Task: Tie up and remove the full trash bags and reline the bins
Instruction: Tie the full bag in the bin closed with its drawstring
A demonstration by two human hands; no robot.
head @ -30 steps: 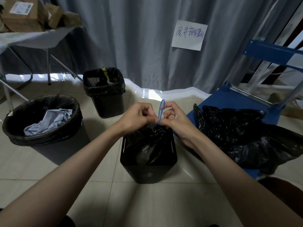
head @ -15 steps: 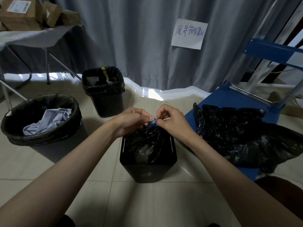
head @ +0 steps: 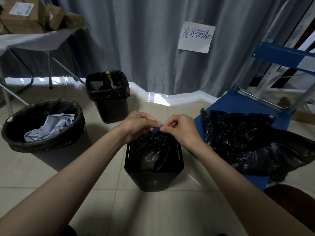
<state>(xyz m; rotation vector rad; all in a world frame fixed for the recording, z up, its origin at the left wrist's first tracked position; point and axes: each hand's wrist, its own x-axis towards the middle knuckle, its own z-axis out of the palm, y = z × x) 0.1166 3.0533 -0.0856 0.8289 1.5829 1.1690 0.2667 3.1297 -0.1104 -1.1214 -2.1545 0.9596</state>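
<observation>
A black square bin (head: pixel 154 179) stands on the floor in front of me, holding a full black trash bag (head: pixel 153 150) gathered at its top. A blue drawstring (head: pixel 157 129) sits at the gathered neck. My left hand (head: pixel 138 124) and my right hand (head: pixel 180 127) meet above the bag, and both pinch the blue drawstring between thumb and fingers. Farther back stands a second square bin (head: pixel 109 97) with a black liner and trash. A round bin (head: pixel 42 126) at the left has a black liner and crumpled grey paper.
Black trash bags (head: pixel 252 143) lie piled on a blue platform cart (head: pixel 238 104) to the right. A folding table (head: pixel 34 41) with cardboard boxes stands at the back left. A grey curtain (head: pixel 144 40) with a paper sign (head: pixel 196 37) closes the back. Tiled floor lies around the bins.
The tall blue loop that stood up between my hands has been pulled down tight into a small knot at the bag's neck. Both hands have dropped slightly closer to the bag.
</observation>
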